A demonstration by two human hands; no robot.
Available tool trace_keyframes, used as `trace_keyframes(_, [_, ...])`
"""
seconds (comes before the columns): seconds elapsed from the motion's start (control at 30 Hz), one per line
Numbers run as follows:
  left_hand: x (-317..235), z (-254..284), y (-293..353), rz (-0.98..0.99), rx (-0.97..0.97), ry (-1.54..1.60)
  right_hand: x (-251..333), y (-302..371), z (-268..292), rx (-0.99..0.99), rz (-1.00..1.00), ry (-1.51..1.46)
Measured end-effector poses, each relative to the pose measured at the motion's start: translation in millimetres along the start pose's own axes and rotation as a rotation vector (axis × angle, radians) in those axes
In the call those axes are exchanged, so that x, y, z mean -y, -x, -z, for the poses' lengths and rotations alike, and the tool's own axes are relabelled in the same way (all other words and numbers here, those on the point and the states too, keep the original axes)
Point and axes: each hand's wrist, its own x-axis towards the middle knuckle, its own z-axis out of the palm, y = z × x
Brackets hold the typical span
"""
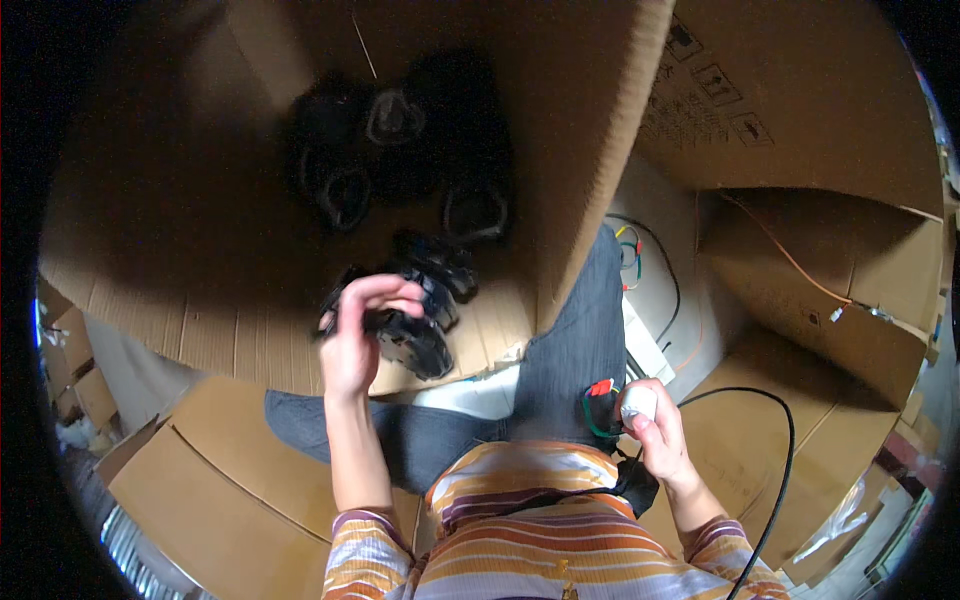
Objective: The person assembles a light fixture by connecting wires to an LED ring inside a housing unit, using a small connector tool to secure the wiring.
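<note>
My left hand (355, 330) is at the near edge of a large open cardboard box (130, 230). Its fingers curl round glossy black plastic parts (415, 345), rounded in outline and slightly blurred; the thumb is mostly hidden. Deeper in the box lies a heap of more black parts (395, 120), some with ring-like or looped edges, dim in the shadow. Low on the right, beside my thigh, my right hand (662, 430) is closed round a small white rounded object (638, 404). Whether the black cable (770, 395) beside it joins that object, I cannot tell.
Right of my leg, green and yellow wires with a red connector (601, 387) hang near a white flat unit (645, 340). An orange cord (790, 255) crosses the open cardboard boxes on the right. Another carton (230, 480) stands at the lower left.
</note>
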Motion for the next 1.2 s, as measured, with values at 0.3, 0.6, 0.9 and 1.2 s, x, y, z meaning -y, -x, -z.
trace_keyframes(0.3, [148.5,33.5,-176.5,0.139,0.102,-0.774,14.8,-22.2,7.1,-0.064,-0.080,0.031])
trace_keyframes(0.6, [340.4,36.5,-323.4,-0.326,0.206,-1.659,-8.9,-43.9,24.7,-0.077,-0.236,0.087])
trace_keyframes(0.9, [336.5,20.6,-316.2,-0.200,0.224,-1.542,-45.3,-58.4,36.9,-0.090,-0.301,0.272])
trace_keyframes(1.2, [334.3,12.2,-274.5,-0.091,0.242,-1.448,-21.8,-84.2,14.0,-0.149,-0.404,0.192])
